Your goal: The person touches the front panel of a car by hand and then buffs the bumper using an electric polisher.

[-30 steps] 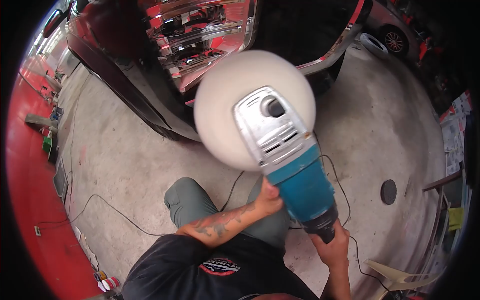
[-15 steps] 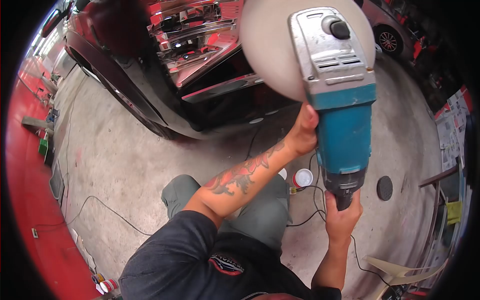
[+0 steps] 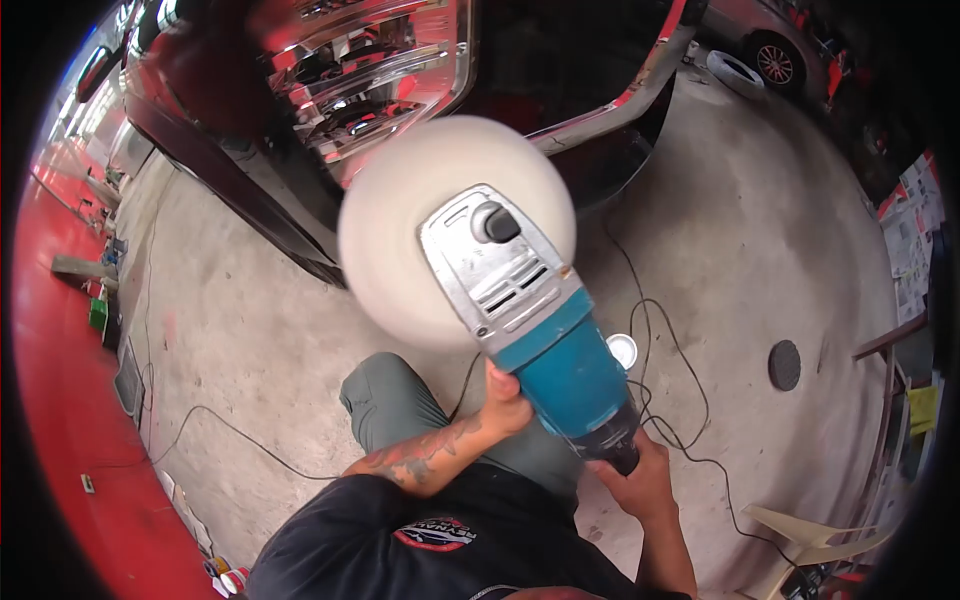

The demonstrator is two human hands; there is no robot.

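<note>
Polisher, teal, 1 pc., w/ pale rnd. pad, held before car. L hand gripping its side, prob. to steer; R hand closed rd. rear handle, prob. to steady.

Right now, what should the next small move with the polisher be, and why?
Probably ease the pad gently toward the dark car: the pad overlaps it in view, though contact can't be told. Both hands seem placed to guide this, the left hand on the polisher's body and the right hand at its rear handle.
</note>
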